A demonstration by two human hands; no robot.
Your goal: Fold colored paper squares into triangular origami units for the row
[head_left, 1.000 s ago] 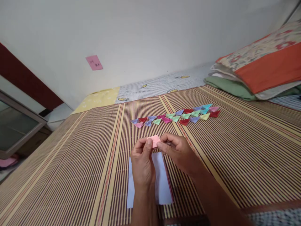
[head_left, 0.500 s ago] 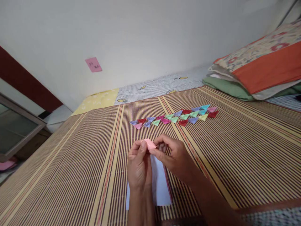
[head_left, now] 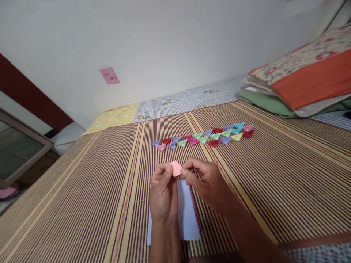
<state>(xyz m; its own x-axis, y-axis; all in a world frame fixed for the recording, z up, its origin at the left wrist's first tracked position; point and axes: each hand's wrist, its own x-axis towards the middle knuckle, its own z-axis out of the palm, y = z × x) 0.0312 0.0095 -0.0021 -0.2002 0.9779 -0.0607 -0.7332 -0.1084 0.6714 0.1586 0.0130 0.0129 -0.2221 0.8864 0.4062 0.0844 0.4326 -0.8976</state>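
Note:
A small folded piece of pink paper (head_left: 176, 168) is held up between my two hands. My left hand (head_left: 163, 190) pinches its left side, thumb on the near face. At its right corner, the thumb and fingertips of my right hand (head_left: 204, 182) are closed on the paper. Beneath my hands lies a stack of paper sheets (head_left: 189, 215), pale blue on top with a reddish edge at the right; my left forearm covers part of it. Beyond my hands, small folded paper boats (head_left: 203, 139) in several colours stand in slanting rows.
A striped bamboo mat (head_left: 90, 197) covers the bed. Folded bedding with an orange and floral cover (head_left: 315, 78) is piled at the right. A pink note (head_left: 109, 75) is on the white wall. A glass-fronted cabinet (head_left: 22, 146) stands at the left.
The pink paper has turned from a narrow, pointed shape to a squarer face towards me. My right hand has shifted slightly to the right, still at the paper's right corner.

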